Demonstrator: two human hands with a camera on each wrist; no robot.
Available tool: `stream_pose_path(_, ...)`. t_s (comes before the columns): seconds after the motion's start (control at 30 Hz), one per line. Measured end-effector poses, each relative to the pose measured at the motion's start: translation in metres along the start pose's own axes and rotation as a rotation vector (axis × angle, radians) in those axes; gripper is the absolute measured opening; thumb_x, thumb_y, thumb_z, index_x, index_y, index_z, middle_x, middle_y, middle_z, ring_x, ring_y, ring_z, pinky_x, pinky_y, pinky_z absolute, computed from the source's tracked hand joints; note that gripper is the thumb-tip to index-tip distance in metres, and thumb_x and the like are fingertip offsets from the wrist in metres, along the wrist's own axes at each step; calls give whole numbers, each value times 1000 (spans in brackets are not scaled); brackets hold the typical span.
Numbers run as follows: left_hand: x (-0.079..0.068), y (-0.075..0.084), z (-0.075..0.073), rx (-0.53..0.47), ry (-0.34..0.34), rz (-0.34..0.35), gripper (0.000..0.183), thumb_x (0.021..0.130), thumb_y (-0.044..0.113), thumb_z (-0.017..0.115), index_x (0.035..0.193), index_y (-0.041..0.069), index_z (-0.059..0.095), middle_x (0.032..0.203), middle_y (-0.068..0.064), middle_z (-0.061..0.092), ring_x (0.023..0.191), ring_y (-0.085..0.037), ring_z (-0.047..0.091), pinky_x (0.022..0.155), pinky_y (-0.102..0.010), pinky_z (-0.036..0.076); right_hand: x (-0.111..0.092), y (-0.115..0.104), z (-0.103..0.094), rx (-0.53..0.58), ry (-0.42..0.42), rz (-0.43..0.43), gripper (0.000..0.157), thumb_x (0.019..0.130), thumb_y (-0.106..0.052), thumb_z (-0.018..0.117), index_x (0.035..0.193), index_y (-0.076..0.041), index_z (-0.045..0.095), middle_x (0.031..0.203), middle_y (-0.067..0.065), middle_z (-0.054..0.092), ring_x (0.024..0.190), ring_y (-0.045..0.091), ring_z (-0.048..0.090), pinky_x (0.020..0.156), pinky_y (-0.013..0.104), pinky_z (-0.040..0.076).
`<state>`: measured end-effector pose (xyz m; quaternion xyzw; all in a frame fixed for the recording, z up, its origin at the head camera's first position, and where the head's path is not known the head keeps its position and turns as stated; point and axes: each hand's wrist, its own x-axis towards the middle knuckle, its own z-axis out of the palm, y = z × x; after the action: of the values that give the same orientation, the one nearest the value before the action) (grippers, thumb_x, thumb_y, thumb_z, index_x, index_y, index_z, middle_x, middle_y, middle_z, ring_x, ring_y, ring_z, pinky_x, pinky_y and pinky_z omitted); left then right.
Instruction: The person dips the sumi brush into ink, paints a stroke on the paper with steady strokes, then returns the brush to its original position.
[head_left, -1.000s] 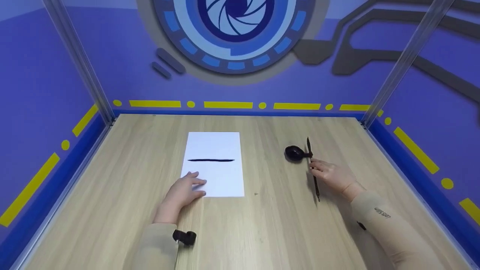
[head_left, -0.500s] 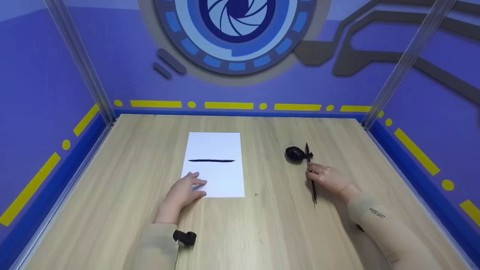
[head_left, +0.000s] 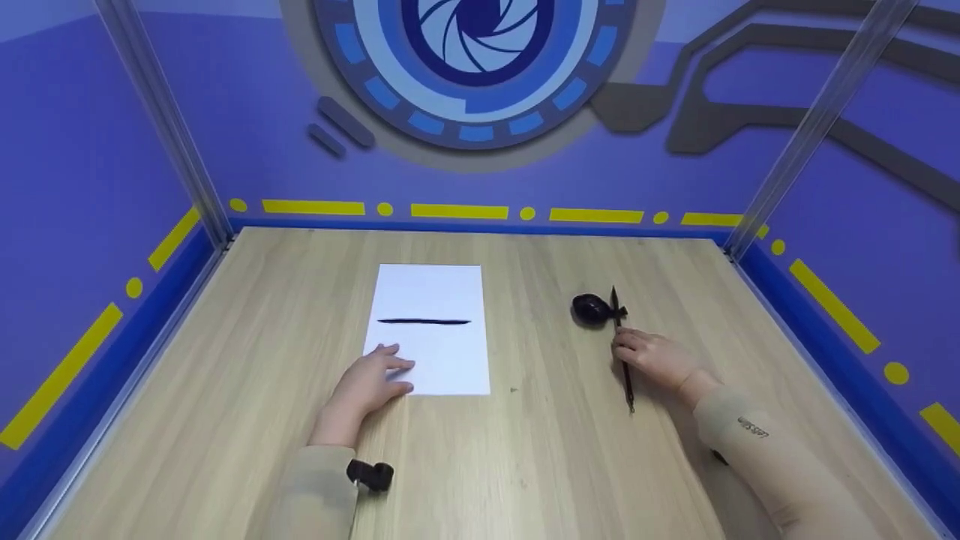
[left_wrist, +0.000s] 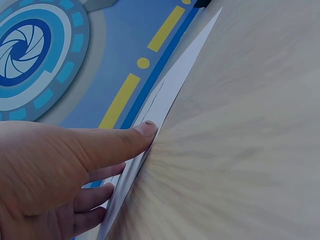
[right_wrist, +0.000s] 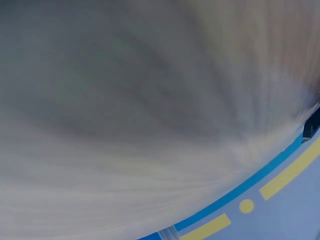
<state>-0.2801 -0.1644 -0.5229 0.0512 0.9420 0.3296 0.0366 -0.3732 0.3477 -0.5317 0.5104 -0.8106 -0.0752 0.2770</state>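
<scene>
My left hand (head_left: 367, 382) rests with spread, fairly straight fingers on the lower left of a white sheet of paper (head_left: 450, 360). In the left wrist view its thumb (left_wrist: 145, 129) lies at the paper's edge. One thick black stroke (head_left: 424, 322) runs across the sheet. Over on the right, my right hand (head_left: 660, 360) pinches a slim dark writing brush (head_left: 628, 386) around mid-shaft. The brush's pointed tip faces away from me, and its upper part crosses the short stem of a round, glossy black dish (head_left: 592, 309). The thumb of this hand is hidden.
A light wooden tabletop (head_left: 540, 465) carries everything, with blue-purple panels (head_left: 480, 184) at the back and sides. A black wrist camera (head_left: 370, 475) sits on the left sleeve. Mostly blurred tabletop (right_wrist: 125, 185) fills the right wrist view.
My right hand has moved slightly left and toward me with the brush, bringing it lower across the dish's stem. Over the last half second it hardly moves. The left hand stays put.
</scene>
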Motion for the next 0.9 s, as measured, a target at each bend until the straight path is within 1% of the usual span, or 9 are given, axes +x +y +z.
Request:
stream_pose_path(0.13,0,0,0,-6,2,-5,39,94,18,75,131,11,71,161,-14,46,155,-38,32,127,-56,29,1,1,1,14,5,-10,27,74,10,68,98,-2,68,109,16,71,104,34,71,85,41,62)
stream_pose_path(0.33,0,1,-1,-9,1,1,40,93,19,76,132,11,71,161,-14,45,155,-38,32,126,-55,31,0,0,1,39,-29,2,28,74,9,68,99,-4,68,111,16,71,107,34,70,87,43,62)
stream_pose_path(0.43,0,0,-1,-10,1,-4,40,93,19,76,132,12,71,161,-14,45,155,-38,32,126,-55,31,0,0,0,38,-33,5,29,74,9,69,101,-4,69,112,16,71,108,35,69,87,43,62)
stream_pose_path(0.63,1,0,0,-4,0,-4,39,93,18,75,131,12,71,161,-14,46,155,-38,32,127,-54,30,0,0,-1,43,-37,17,29,76,10,67,102,-3,70,114,17,71,109,35,69,87,43,61)
stream_pose_path(0.9,0,0,-1,-4,3,0,39,93,18,76,131,11,72,161,-15,46,155,-39,33,126,-55,30,1,-2,-1,7,-55,27,30,78,8,67,105,-2,70,114,16,71,110,35,68,88,42,62)
